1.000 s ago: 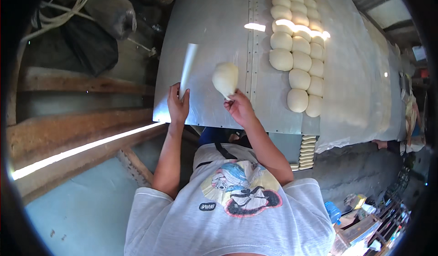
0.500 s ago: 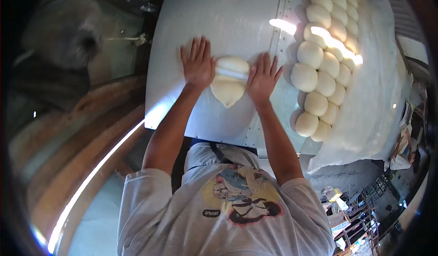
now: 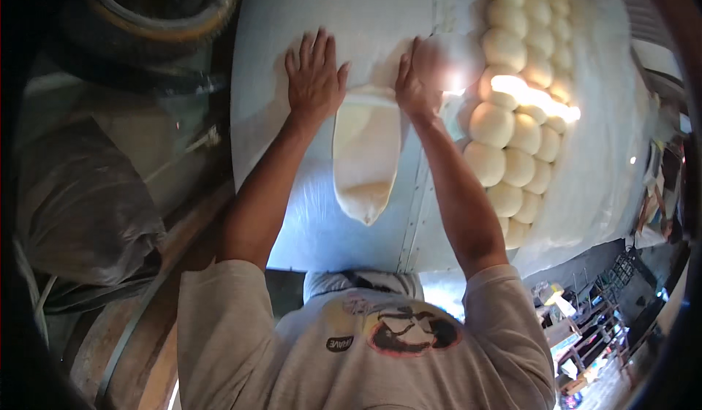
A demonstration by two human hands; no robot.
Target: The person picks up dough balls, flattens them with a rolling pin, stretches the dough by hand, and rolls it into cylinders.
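Note:
A flattened, elongated piece of dough (image 3: 367,150) lies on the metal worktable between my hands, its narrow, slightly curled tip toward me. Across its far end runs a pale band that looks like a white rolling pin (image 3: 369,99), its ends at my palms. My left hand (image 3: 314,81) is flat with fingers spread, just left of the dough's far end. At the right side, my right hand (image 3: 418,88) has its visible fingers stretched out. A blurred, round, pinkish-grey shape (image 3: 447,59) covers part of it; what that is, I cannot tell.
Rows of round dough balls (image 3: 491,125) sit along the right of the metal worktable (image 3: 285,8), beside a plastic sheet (image 3: 592,139). A riveted seam crosses the table. On the left are a wheel (image 3: 157,23) and a dark bag (image 3: 88,205); clutter fills the lower right.
The dough has gone from a thick lump with a band across its middle to a longer, flatter strip. Both hands have moved away from me, and the round shape has appeared by my right hand.

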